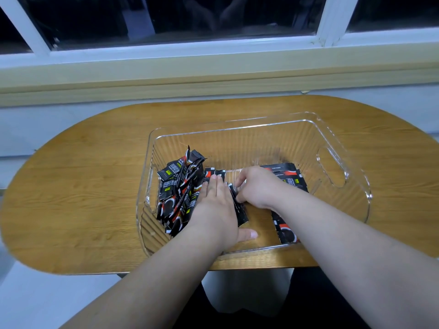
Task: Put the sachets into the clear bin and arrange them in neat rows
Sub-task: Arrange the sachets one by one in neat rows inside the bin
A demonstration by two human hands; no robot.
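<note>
The clear ribbed bin (332, 148) stands on the wooden table. Inside it, a loose jumble of several black, red and white sachets (175, 186) leans against the left wall. A flatter row of sachets (288, 173) lies under my right forearm on the right side. Both my hands are inside the bin. My left hand (217, 205) lies flat with straight fingers on the sachets beside the jumble, thumb on the bin floor. My right hand (255, 186) has its fingers curled onto a dark sachet (241, 211) standing on edge between the two hands.
The oval wooden table (83, 186) carries the bin, with bare wood to its left and right. A window sill (213, 77) and dark window run behind the table. The bin has cut-out handles (331, 169) on its sides.
</note>
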